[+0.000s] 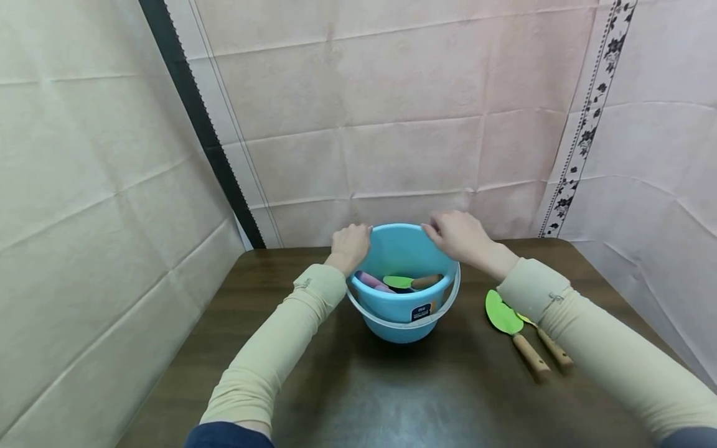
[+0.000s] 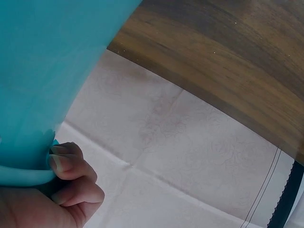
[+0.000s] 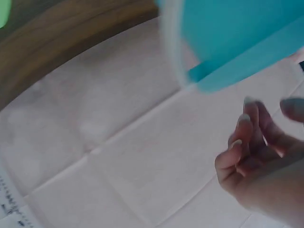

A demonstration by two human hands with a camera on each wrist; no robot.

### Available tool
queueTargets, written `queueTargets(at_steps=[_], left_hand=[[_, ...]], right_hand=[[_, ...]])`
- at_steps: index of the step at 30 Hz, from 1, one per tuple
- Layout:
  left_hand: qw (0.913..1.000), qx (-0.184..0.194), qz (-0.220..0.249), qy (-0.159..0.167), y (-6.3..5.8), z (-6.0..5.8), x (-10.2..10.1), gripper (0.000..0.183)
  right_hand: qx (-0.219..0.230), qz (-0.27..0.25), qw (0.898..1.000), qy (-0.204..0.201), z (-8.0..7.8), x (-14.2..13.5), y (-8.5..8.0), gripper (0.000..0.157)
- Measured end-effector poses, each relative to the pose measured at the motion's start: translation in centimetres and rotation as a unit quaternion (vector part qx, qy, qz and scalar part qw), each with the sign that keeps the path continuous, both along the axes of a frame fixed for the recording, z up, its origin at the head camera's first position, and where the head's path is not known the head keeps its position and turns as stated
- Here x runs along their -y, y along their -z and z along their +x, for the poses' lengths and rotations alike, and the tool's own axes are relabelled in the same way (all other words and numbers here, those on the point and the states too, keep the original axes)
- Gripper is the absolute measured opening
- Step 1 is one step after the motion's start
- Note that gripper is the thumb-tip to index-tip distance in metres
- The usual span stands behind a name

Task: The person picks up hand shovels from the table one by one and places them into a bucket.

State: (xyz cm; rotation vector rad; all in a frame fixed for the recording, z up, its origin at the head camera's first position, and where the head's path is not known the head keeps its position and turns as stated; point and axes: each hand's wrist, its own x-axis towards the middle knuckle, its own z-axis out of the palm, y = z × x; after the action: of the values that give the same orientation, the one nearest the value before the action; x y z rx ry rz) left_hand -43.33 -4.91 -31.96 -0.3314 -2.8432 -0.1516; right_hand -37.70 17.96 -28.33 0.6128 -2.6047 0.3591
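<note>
A light blue bucket [image 1: 399,305] stands on the table, its pale handle [image 1: 394,325] hanging down across the front. Inside it lie a purple piece [image 1: 374,282] and a green-bladed tool [image 1: 398,282] beside a wooden handle [image 1: 427,281]. My left hand [image 1: 351,247] grips the rim at the left; in the left wrist view its fingers [image 2: 71,164] curl over the edge. At the right side of the rim is my right hand [image 1: 456,235]. The right wrist view shows that hand [image 3: 261,161] loosely bent, apart from the bucket, with nothing between thumb and fingers.
Right of the bucket, a green leaf-shaped hand trowel [image 1: 504,314] with a wooden handle lies on the dark wood table [image 1: 269,292]. Another wooden-handled tool [image 1: 554,347] lies alongside, partly behind my right sleeve. Pale cloth [image 1: 403,93] hangs behind and at both sides.
</note>
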Motion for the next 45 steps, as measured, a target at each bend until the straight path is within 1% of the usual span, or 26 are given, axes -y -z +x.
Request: queueTargets(at_steps=[2, 4, 7, 9, 12, 16, 19, 26, 29, 32, 35, 40, 45], left_hand=[[1.0, 0.001, 0.002, 0.0, 0.1, 0.1, 0.0, 0.041], [1.0, 0.003, 0.003, 0.001, 0.3, 0.1, 0.0, 0.041], [1.0, 0.004, 0.003, 0.002, 0.4, 0.2, 0.0, 0.041], [1.0, 0.003, 0.003, 0.005, 0.4, 0.2, 0.0, 0.041], [0.9999, -0.001, 0.007, 0.008, 0.2, 0.2, 0.0, 0.042], [0.9999, -0.006, 0.011, 0.007, 0.0, 0.1, 0.0, 0.041], [0.9999, -0.004, 0.012, 0.005, -0.1, 0.0, 0.0, 0.042], [0.9999, 0.001, 0.014, 0.008, -0.4, -0.1, 0.0, 0.043], [0.9999, 0.002, 0.012, 0.006, -0.4, -0.1, 0.0, 0.043], [0.9999, 0.004, 0.01, 0.005, -0.4, -0.2, 0.0, 0.044], [0.9999, 0.004, 0.012, 0.004, -0.5, -0.2, 0.0, 0.043], [0.9999, 0.002, 0.015, 0.004, -0.4, -0.1, 0.0, 0.041], [0.9999, -0.002, 0.011, 0.005, -0.1, -0.1, 0.1, 0.042]], right_hand=[[-0.005, -0.012, 0.999, 0.029, 0.2, -1.2, 0.4, 0.028], [-0.001, -0.02, 0.998, 0.058, 0.5, -2.5, 0.9, 0.027], [0.029, -0.02, 0.995, 0.096, 1.1, -4.3, 2.0, 0.03], [0.052, -0.007, 0.992, 0.117, 1.6, -5.4, 2.8, 0.03], [0.101, 0.018, 0.985, 0.138, 2.4, -6.9, 4.3, 0.031], [0.168, 0.042, 0.973, 0.151, 3.4, -8.3, 6.5, 0.032], [0.194, 0.05, 0.968, 0.153, 4.1, -9.1, 8.0, 0.033], [0.214, 0.059, 0.962, 0.157, 5.8, -10.3, 10.8, 0.039], [0.227, 0.067, 0.958, 0.164, 6.5, -10.7, 11.8, 0.038], [0.228, 0.077, 0.956, 0.17, 7.2, -10.8, 12.6, 0.037], [0.22, 0.084, 0.957, 0.169, 7.7, -10.9, 13.4, 0.036], [0.209, 0.078, 0.959, 0.175, 8.6, -10.7, 14.8, 0.034], [0.201, 0.071, 0.96, 0.183, 9.0, -10.5, 15.9, 0.027]])
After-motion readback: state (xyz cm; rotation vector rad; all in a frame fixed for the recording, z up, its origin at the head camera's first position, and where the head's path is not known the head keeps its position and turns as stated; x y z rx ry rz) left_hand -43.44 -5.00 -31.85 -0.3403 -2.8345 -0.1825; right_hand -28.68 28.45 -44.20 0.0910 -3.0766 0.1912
